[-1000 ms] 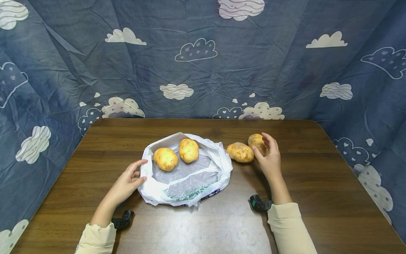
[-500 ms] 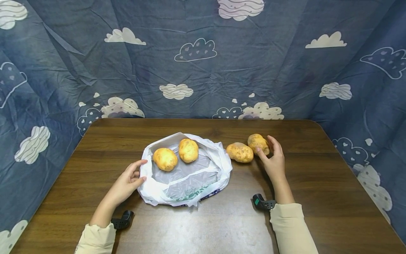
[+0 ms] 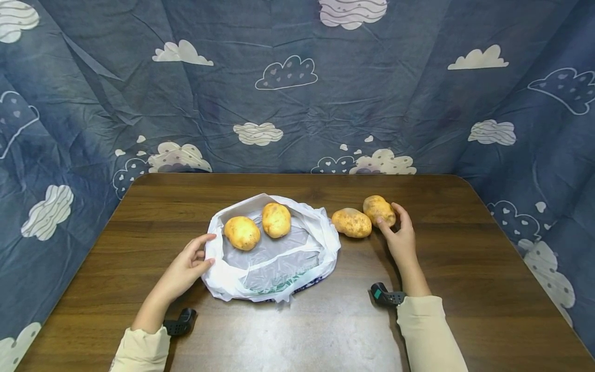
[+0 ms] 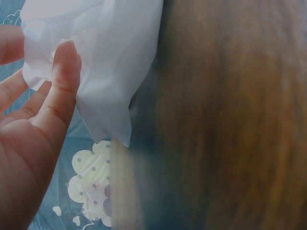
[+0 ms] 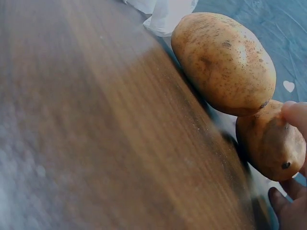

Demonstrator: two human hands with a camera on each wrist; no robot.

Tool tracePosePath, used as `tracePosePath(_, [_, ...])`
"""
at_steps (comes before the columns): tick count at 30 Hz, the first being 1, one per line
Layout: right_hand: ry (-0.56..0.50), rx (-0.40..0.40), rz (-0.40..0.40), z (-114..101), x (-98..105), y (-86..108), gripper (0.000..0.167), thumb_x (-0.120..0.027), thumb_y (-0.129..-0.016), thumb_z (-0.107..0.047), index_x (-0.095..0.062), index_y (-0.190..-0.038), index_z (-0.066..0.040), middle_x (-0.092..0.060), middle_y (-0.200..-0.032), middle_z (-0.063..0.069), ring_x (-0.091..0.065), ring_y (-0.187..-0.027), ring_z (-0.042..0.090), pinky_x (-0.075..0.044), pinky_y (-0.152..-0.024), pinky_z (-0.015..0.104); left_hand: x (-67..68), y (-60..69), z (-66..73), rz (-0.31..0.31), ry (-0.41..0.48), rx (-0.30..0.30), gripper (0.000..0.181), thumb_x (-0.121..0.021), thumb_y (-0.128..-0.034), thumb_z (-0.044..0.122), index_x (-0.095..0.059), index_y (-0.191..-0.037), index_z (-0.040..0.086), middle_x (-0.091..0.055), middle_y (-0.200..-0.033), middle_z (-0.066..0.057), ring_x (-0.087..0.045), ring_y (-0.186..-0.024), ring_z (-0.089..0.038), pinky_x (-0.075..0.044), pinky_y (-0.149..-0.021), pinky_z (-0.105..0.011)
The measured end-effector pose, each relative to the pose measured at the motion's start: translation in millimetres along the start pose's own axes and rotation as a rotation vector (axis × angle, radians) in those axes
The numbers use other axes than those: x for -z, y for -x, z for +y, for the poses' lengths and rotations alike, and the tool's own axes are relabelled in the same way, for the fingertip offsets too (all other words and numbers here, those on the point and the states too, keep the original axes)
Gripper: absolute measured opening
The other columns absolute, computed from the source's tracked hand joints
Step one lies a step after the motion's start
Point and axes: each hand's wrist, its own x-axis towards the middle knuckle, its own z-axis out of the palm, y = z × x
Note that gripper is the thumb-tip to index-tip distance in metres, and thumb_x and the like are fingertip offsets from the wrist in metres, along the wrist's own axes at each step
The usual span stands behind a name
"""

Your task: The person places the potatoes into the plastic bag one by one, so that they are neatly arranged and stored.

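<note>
While the head view shows the left grip (image 3: 185, 266) pinching the left edge of the white plastic bag (image 3: 327, 237), the right grip (image 3: 401, 240), much the nearer one, has thumb and fingers curled about the outer potato (image 3: 378, 211) on the wooden surface (image 3: 446, 268), with the bag off leftward past the inner potato (image 3: 351, 223). In the left wrist view, the thumb lies before the plastic, fingers behind. In the right wrist view, the outer potato sits against or just behind its neighbour.

Wood-grain table (image 3: 465, 268); blue cloud-print cloth (image 3: 362, 103) behind, both sides.
</note>
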Motion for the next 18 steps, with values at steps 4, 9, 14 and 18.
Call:
tracePosePath(4, [-0.035,-0.030,-0.022,-16.4,-1.5,4.3,0.056,-0.061,-0.083,0.000,-0.034,-0.130,0.009,-0.035,-0.130,0.025,-0.034,-0.118,0.033,-0.027,-0.099,0.046,0.4,0.1,0.6,-0.001,-0.006,0.006,0.051,-0.053,-0.0850,-0.006,-0.036,-0.132,0.002,-0.034,-0.126,-0.019,-0.052,-0.087,-0.020,-0.048,-0.065,-0.025])
tracePosePath(9, [-0.037,-0.058,-0.025,-19.9,-2.4,5.5,0.055,-0.061,-0.083,-0.001,-0.033,-0.131,0.008,-0.036,-0.129,0.024,-0.036,-0.117,0.031,-0.030,-0.097,0.044,-0.5,0.1,1.3,-0.001,0.003,-0.005,0.050,-0.053,-0.0850,-0.006,-0.036,-0.132,0.001,-0.033,-0.127,-0.020,-0.052,-0.088,-0.023,-0.048,-0.065,-0.025])
tracePosePath(14, [-0.043,-0.066,-0.013,-18.7,-3.0,5.3,0.054,-0.060,-0.083,-0.001,-0.034,-0.130,0.008,-0.037,-0.128,0.022,-0.038,-0.116,0.030,-0.034,-0.095,0.041,-1.0,0.5,2.1,-0.002,0.021,-0.011,0.050,-0.054,-0.0851,-0.006,-0.036,-0.131,0.000,-0.033,-0.126,-0.021,-0.052,-0.088,-0.022,-0.048,-0.065,-0.025])
tracePosePath(18, [-0.042,-0.059,0.010,-18.9,-2.4,5.5,0.054,-0.061,-0.083,0.000,-0.035,-0.130,0.008,-0.036,-0.127,0.023,-0.037,-0.116,0.031,-0.032,-0.096,0.044,-0.7,0.3,1.4,0.001,0.017,-0.012,0.050,-0.054,-0.0848,-0.006,-0.036,-0.131,0.000,-0.034,-0.126,-0.020,-0.052,-0.087,-0.019,-0.048,-0.065,-0.025])
